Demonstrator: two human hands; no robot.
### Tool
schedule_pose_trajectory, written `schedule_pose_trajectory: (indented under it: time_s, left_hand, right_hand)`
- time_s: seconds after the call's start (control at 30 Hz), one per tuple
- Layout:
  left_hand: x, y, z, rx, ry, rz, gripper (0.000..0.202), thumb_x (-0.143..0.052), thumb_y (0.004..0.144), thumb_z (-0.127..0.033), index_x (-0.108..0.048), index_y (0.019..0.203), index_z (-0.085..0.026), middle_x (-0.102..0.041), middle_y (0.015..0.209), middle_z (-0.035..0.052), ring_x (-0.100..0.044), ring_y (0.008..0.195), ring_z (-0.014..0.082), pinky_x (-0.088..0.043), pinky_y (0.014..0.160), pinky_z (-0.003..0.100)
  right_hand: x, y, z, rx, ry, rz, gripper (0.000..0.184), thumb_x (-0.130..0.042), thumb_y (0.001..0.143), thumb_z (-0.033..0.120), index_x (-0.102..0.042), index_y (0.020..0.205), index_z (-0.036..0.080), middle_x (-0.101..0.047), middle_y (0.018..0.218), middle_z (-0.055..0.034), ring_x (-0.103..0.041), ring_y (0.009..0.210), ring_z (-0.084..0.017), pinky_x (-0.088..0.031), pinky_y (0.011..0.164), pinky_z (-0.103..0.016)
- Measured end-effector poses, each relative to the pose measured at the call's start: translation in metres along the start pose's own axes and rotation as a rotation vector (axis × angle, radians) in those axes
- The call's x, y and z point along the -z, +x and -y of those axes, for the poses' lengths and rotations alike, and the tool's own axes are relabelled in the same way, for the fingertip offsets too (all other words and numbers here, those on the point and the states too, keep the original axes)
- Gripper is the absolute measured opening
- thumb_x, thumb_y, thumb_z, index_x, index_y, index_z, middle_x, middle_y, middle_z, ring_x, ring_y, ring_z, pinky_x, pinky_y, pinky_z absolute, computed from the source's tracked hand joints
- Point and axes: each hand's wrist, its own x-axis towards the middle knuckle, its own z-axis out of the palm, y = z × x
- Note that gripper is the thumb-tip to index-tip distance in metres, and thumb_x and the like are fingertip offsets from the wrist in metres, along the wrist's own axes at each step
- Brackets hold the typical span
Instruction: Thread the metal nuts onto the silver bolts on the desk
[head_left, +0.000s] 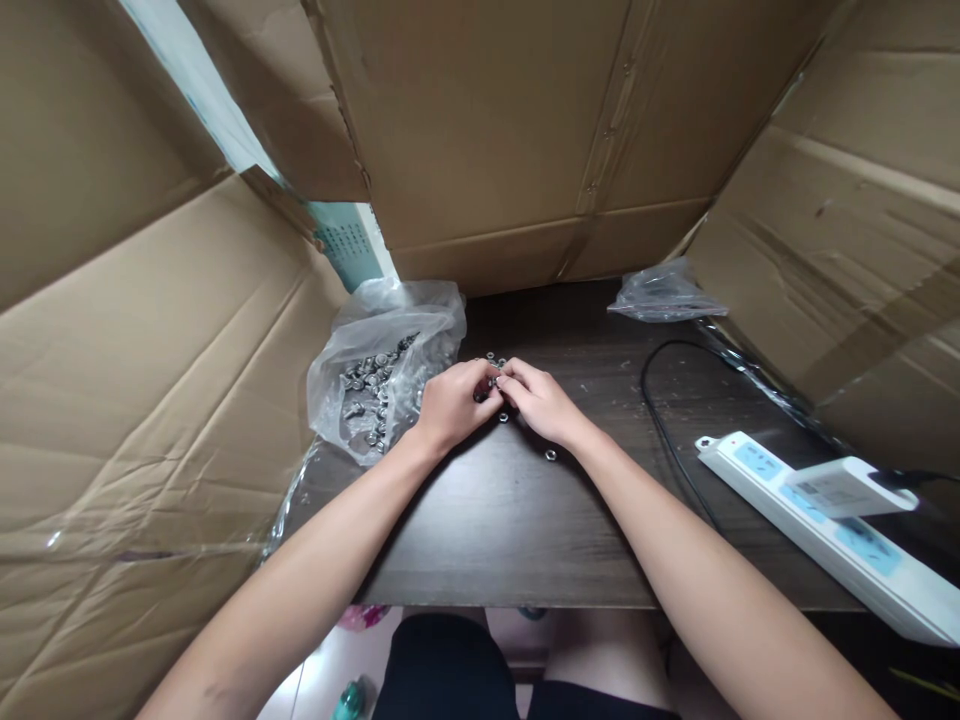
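Note:
My left hand [452, 403] and my right hand [538, 399] meet fingertip to fingertip over the dark wooden table [510, 520]. Both have their fingers pinched together on small metal nuts [495, 383]; the exact piece in each hand is too small to make out. Several loose nuts [495, 358] lie on the table just beyond the fingers, and one nut [550, 455] lies alone near my right wrist. A clear plastic bag [386, 365] with several metal nuts and bolts inside sits just left of my left hand.
Cardboard panels wall in the table on the left [150, 380], back [525, 150] and right [847, 250]. A second crumpled plastic bag [664, 295] lies at the back right. A white power strip [825, 535] with a white plug and a black cable [660, 400] occupy the right side.

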Motion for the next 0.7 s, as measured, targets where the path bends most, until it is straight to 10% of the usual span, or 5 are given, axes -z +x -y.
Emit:
schedule_pose_trajectory:
  time_s: [0.7]
  left_hand:
    - [-0.0008,-0.0002,0.0006,0.027,-0.051,0.007,0.01,-0.064,0.085,-0.02,-0.069,0.094,-0.02,-0.067,0.078,0.0004,-0.062,0.074,0.016,-0.045,0.069,0.027]
  right_hand:
    - [0.0006,-0.0006,-0.0009,0.019,-0.001,0.01,0.024,-0.046,0.095,0.04,-0.054,0.08,0.022,-0.06,0.075,0.0003,-0.054,0.071,-0.019,-0.036,0.072,-0.031]
